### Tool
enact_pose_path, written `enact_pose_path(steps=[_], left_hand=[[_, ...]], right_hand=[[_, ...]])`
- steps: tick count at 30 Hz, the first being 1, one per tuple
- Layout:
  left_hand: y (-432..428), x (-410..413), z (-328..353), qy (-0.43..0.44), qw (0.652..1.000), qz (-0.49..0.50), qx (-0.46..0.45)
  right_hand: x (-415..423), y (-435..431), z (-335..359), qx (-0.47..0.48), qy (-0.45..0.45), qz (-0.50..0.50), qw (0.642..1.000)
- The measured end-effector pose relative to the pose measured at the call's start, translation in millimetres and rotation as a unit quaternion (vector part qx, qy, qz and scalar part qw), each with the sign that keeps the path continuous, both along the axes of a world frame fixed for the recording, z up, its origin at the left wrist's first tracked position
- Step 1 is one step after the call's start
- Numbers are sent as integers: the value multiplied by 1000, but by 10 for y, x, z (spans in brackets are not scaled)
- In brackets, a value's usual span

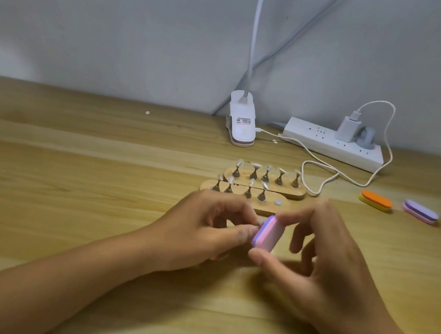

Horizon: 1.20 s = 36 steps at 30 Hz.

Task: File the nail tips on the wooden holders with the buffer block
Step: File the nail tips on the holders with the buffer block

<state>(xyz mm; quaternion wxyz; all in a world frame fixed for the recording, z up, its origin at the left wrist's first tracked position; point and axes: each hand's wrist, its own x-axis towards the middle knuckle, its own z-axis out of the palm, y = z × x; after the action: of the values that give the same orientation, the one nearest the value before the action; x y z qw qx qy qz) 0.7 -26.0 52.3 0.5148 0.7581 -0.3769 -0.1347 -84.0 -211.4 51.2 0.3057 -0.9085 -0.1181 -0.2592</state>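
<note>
Right hand (323, 255), held over the tabletop (75, 146) just before the wooden holders (292, 194), is closed on the buffer block (266, 234); a small piece, probably one nail tip (261, 223), is pinched against it by the left hand (204, 229). Nine tips stand mounted; filing is judged unfinished.

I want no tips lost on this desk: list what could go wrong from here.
1. The left hand pinches a tiny piece against the pink-and-purple oblong foam buffer block gripped by the right hand; it could slip and drop.
2. Both hands work just in front of the near oval wooden holder, so a knock might topple its upright clear nail tips.
</note>
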Motion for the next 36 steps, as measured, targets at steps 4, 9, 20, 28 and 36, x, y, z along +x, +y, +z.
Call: enact_pose_path(steps=[4, 9, 20, 28, 36], left_hand=[[-16, 13, -9, -6, 1000, 4, -2], [-11, 11, -20, -1, 1000, 1, -10], [-14, 35, -50, -27, 1000, 7, 0], [-15, 10, -10, -38, 999, 18, 20], [-15, 19, -4, -31, 999, 25, 21]], right_hand=[[17, -35, 7, 101, 17, 4, 995], [-3, -4, -36, 14, 0, 36, 999], [17, -36, 15, 97, 25, 7, 995], [-15, -21, 39, 81, 34, -19, 996], [-18, -22, 44, 64, 38, -12, 997]])
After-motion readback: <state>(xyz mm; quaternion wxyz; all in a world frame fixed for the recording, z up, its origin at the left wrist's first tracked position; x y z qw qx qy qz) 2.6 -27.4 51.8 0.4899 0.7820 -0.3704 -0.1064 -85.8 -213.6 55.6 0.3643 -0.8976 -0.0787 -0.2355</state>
